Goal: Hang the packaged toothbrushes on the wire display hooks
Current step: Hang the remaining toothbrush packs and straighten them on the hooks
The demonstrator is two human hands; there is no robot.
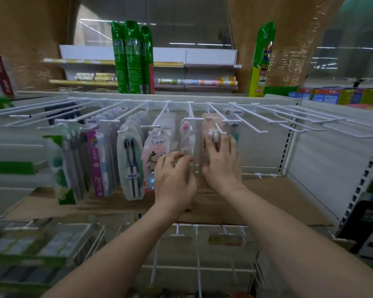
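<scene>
A row of white wire display hooks (241, 117) juts from the white back panel. Several packaged toothbrushes hang on the middle and left hooks: a purple pack (96, 162), a pack with two dark brushes (130, 160), a pink cartoon pack (154, 151), a clear pack with a pink brush (186, 134) and a beige pack (208, 136). My left hand (174, 177) curls its fingers on the lower part of the clear pack. My right hand (223, 162) lies with spread fingers flat against the beige pack, covering its lower half.
Bare hooks (299, 119) fill the right side of the row. A cardboard sheet (267, 201) lies on the shelf under the packs. More hooks and packaged goods sit on the lower level (194, 237). Tall green packs (134, 59) stand on top of the unit.
</scene>
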